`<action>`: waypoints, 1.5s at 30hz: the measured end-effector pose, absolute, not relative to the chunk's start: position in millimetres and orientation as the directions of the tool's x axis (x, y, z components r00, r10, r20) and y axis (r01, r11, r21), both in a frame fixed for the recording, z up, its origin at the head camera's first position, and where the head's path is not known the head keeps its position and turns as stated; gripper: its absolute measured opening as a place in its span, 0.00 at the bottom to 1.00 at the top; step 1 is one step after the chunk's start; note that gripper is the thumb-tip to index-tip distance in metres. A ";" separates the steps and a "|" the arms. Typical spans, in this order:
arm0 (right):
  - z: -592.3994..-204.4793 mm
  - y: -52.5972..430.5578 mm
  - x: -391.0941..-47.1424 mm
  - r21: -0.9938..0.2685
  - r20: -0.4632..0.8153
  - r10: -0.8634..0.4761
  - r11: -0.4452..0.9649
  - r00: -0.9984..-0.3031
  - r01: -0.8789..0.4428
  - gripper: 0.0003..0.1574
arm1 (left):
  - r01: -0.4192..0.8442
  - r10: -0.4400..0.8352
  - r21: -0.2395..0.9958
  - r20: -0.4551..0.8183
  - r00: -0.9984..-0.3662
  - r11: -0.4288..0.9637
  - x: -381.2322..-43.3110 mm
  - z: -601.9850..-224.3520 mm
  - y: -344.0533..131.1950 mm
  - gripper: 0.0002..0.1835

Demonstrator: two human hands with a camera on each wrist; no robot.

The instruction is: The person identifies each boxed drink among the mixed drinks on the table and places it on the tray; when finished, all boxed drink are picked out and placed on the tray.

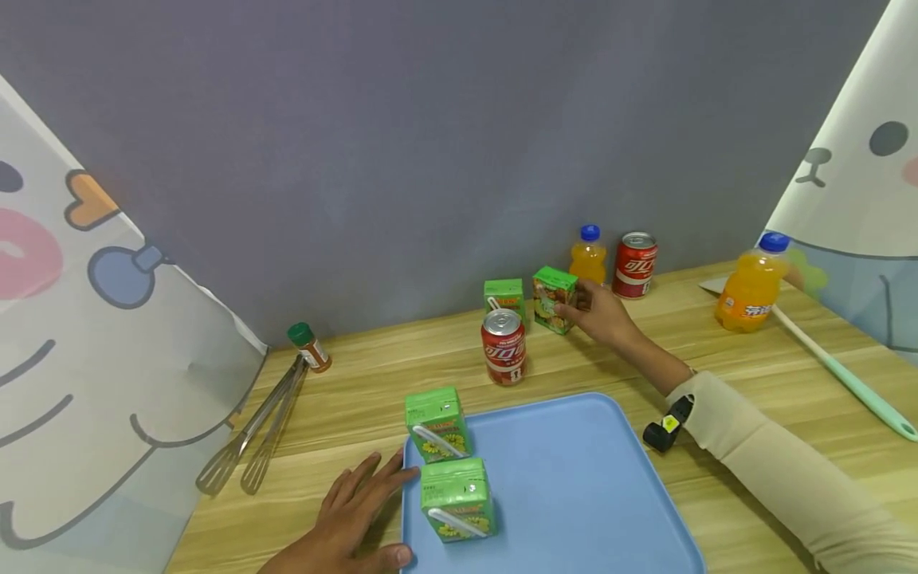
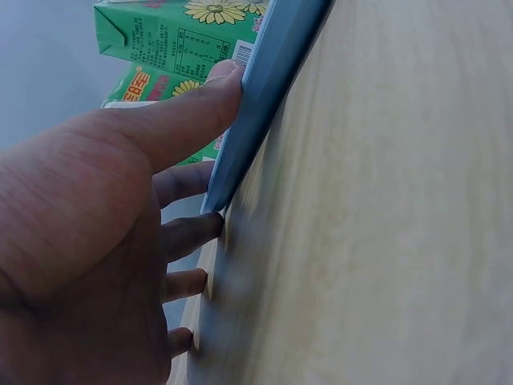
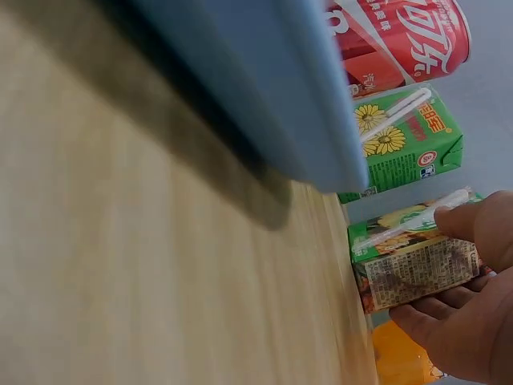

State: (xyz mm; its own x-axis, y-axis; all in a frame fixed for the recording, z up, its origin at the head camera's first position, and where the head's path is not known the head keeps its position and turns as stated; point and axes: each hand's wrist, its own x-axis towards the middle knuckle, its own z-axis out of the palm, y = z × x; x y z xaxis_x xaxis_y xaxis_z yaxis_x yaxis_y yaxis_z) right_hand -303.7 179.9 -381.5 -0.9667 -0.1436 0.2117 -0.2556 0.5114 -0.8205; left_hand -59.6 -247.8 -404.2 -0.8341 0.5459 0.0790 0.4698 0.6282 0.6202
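My right hand (image 1: 598, 315) grips a green-and-brown drink carton (image 1: 551, 301) at the back of the table, thumb on its front and fingers round its side. In the right wrist view that carton (image 3: 413, 261) carries a wrapped straw. Just left of it stand a green chrysanthemum drink carton (image 1: 505, 296) and a red cola can (image 1: 504, 351). My left hand (image 1: 347, 522) lies at the left edge of a blue tray (image 1: 574, 478), fingers spread. In the left wrist view its thumb and some fingertips touch the tray rim (image 2: 240, 136). Two green cartons (image 1: 437, 426) (image 1: 457, 502) stand along the tray's left side.
Behind my right hand are a small orange drink bottle (image 1: 589, 253) and another cola can (image 1: 634, 265). Farther right, a larger orange bottle (image 1: 751, 287) stands by a green-handled spatula (image 1: 846, 375). Two whisks (image 1: 254, 434) and a green-capped spice jar (image 1: 311, 348) lie left. A grey partition (image 1: 358, 159) rises behind.
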 end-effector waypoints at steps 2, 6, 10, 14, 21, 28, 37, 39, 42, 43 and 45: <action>-382.3 179.8 -304.1 -0.824 0.222 -0.142 0.502 -0.965 -0.264 0.35 | 0.461 0.543 0.625 0.071 -0.837 0.630 -59.5 -403.5 -247.9 0.38; -382.4 179.1 -303.5 -0.816 0.244 -0.137 0.505 -0.960 -0.280 0.32 | 0.458 0.541 0.623 0.065 -0.838 0.634 -59.3 -402.6 -247.6 0.38; -383.3 179.3 -302.7 -0.803 0.271 -0.127 0.518 -0.954 -0.297 0.29 | 0.444 0.533 0.623 0.051 -0.844 0.644 -59.1 -401.7 -246.9 0.38; -384.0 180.1 -300.7 -0.797 0.284 -0.116 0.522 -0.952 -0.302 0.30 | 0.444 0.531 0.617 0.049 -0.846 0.650 -59.1 -401.2 -246.7 0.39; -381.5 182.0 -294.6 -0.810 0.263 -0.107 0.515 -0.959 -0.280 0.31 | 0.459 0.537 0.616 0.069 -0.841 0.640 -60.1 -402.7 -247.1 0.39; -374.7 184.6 -285.2 -0.803 0.276 -0.132 0.513 -0.952 -0.304 0.27 | 0.481 0.547 0.610 0.091 -0.832 0.630 -60.6 -404.3 -247.5 0.39; -359.5 181.6 -268.8 -0.812 0.283 -0.180 0.477 -0.942 -0.335 0.31 | 0.512 0.560 0.597 0.122 -0.819 0.618 -60.9 -405.3 -248.5 0.39; -357.0 180.9 -264.0 -0.816 0.280 -0.184 0.472 -0.942 -0.335 0.31 | 0.511 0.558 0.593 0.122 -0.820 0.622 -60.8 -405.9 -248.4 0.39; -352.9 179.8 -255.6 -0.821 0.275 -0.187 0.465 -0.943 -0.332 0.31 | 0.515 0.559 0.588 0.125 -0.819 0.623 -60.9 -406.7 -248.3 0.39; -351.4 179.7 -252.6 -0.819 0.276 -0.187 0.468 -0.943 -0.333 0.32 | 0.513 0.559 0.590 0.122 -0.820 0.624 -60.9 -406.8 -248.2 0.39; -348.0 179.9 -246.9 -0.818 0.274 -0.188 0.470 -0.943 -0.332 0.31 | 0.505 0.555 0.595 0.115 -0.824 0.625 -61.0 -406.7 -248.0 0.39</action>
State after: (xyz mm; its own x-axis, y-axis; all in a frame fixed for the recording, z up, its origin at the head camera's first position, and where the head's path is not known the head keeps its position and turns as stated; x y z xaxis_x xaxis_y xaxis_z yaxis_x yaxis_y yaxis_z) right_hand -246.9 179.9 -348.0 -0.9431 -0.1881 0.2742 -0.3315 0.4697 -0.8182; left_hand -61.0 -248.0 -406.7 -0.8237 0.5553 0.1152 0.5047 0.6251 0.5954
